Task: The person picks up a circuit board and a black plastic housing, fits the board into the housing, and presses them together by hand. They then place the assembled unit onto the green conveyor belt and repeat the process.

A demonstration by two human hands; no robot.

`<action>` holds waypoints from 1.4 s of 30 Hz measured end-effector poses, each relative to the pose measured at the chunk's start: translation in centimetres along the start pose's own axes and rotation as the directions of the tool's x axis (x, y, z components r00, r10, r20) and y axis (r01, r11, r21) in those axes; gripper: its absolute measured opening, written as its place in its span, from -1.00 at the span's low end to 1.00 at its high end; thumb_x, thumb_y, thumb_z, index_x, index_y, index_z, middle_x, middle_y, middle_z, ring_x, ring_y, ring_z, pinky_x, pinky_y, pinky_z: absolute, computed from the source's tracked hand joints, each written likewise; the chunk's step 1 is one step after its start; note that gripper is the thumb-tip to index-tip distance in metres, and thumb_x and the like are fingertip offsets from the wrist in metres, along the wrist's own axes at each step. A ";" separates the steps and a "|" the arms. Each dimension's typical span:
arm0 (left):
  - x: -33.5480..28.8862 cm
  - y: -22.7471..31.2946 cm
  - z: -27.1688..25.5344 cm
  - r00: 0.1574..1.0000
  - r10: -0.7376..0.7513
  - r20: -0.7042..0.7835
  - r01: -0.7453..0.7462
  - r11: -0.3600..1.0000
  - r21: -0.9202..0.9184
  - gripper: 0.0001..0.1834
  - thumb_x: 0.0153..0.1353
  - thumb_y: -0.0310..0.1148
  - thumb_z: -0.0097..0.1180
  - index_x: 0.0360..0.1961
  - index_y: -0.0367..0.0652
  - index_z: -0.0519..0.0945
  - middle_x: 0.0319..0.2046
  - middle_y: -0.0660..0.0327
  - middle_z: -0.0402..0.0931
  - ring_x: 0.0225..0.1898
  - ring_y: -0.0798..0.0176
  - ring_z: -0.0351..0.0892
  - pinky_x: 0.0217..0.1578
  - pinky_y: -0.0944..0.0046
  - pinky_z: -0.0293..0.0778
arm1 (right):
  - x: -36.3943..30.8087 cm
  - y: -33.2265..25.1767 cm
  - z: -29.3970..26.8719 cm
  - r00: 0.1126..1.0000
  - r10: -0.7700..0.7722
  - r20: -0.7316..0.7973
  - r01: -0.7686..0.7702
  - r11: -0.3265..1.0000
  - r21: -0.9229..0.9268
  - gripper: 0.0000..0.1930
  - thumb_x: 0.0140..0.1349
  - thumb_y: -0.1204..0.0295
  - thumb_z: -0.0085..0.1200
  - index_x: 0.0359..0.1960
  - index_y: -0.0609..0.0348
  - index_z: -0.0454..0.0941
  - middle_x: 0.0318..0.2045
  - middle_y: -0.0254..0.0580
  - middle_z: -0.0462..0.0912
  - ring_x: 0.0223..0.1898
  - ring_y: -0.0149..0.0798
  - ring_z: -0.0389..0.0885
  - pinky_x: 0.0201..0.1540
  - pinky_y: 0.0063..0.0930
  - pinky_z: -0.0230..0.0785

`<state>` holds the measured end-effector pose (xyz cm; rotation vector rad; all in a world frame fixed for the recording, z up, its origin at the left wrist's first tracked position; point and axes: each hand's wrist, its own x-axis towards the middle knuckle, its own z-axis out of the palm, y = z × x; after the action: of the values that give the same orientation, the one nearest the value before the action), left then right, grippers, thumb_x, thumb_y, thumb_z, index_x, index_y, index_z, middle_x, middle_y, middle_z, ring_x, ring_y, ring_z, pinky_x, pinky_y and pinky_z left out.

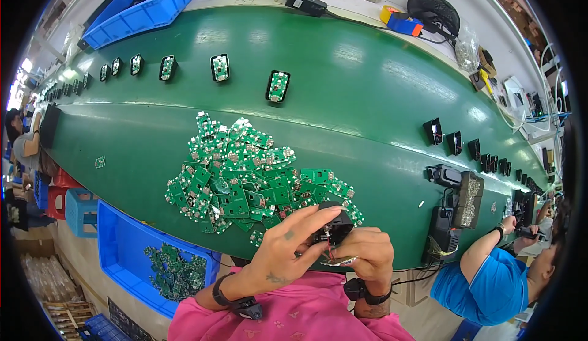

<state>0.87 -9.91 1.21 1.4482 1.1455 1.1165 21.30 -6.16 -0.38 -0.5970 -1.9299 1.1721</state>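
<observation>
Close in front of me, my left hand (285,252) grips a small black plastic housing (337,223) tilted with its opening toward me. Thin red wires (331,249) run out of it to a circuit board (340,261), seen nearly edge-on. My right hand (367,252) is closed on that board, its fingertips partly hidden, right beside the housing. Just beyond my hands spreads a loose pile of green circuit boards (236,181) on the green table (367,151).
Black housings with boards (278,87) stand in a row toward the far left. Open black housings (433,131) line the right, near a foam-like block (468,200) and a black device (441,234). Below left is a blue bin (122,249) with boards. A co-worker in blue (490,280) sits right.
</observation>
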 end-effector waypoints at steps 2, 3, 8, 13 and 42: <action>0.1 0.3 0.0 1.000 -0.020 0.013 0.020 1.000 0.014 -0.34 0.11 -0.64 0.24 0.27 0.00 0.45 0.15 -0.11 0.41 -0.21 0.13 0.69 -0.28 0.28 0.68 | 0.0 -0.1 -0.1 1.000 0.007 -0.006 -0.007 1.000 -0.007 -0.86 0.10 0.43 0.25 -0.34 0.22 0.66 -0.48 -0.23 0.65 -0.50 -0.21 0.63 -0.45 -0.40 0.43; 0.1 0.2 0.1 1.000 -0.021 0.015 0.020 1.000 0.015 -0.34 0.11 -0.64 0.24 0.27 0.00 0.45 0.15 -0.11 0.41 -0.21 0.13 0.69 -0.28 0.28 0.68 | 0.1 -0.1 -0.1 1.000 0.007 -0.007 -0.007 1.000 -0.006 -0.86 0.10 0.43 0.25 -0.34 0.22 0.66 -0.48 -0.23 0.65 -0.50 -0.21 0.63 -0.45 -0.40 0.43; 0.2 0.0 0.2 0.999 0.043 0.011 -0.043 0.997 0.058 -0.31 0.08 -0.64 0.25 0.27 0.02 0.44 0.12 -0.11 0.44 -0.18 -0.01 0.67 -0.25 0.24 0.68 | 0.2 0.0 -0.1 1.000 0.005 -0.024 -0.005 1.000 -0.011 -0.86 0.12 0.42 0.25 -0.33 0.22 0.66 -0.50 -0.24 0.64 -0.52 -0.22 0.62 -0.46 -0.40 0.43; 0.2 0.0 0.2 1.000 0.027 0.009 -0.028 0.998 0.062 -0.32 0.08 -0.63 0.24 0.26 0.01 0.44 0.12 -0.05 0.46 -0.06 -0.06 0.63 -0.23 0.20 0.68 | 0.2 0.1 0.0 0.999 0.017 -0.038 -0.017 1.000 -0.005 -0.86 0.12 0.41 0.26 -0.33 0.20 0.67 -0.51 -0.25 0.64 -0.52 -0.22 0.62 -0.46 -0.41 0.43; 0.7 -0.7 0.9 0.984 0.161 -0.069 -0.150 0.978 0.146 -0.54 0.12 -0.68 0.15 0.08 -0.16 0.58 0.04 -0.08 0.53 -0.15 0.19 0.67 -0.34 0.39 0.63 | -0.1 0.0 0.5 0.996 0.082 -0.039 -0.086 0.991 -0.107 -0.88 0.05 0.46 0.32 -0.38 0.20 0.67 -0.54 -0.24 0.62 -0.54 -0.23 0.61 -0.47 -0.42 0.41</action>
<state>1.72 -9.29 0.48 1.6379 1.2037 1.2326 20.97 -6.50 -0.59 -0.7575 -1.9651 1.1066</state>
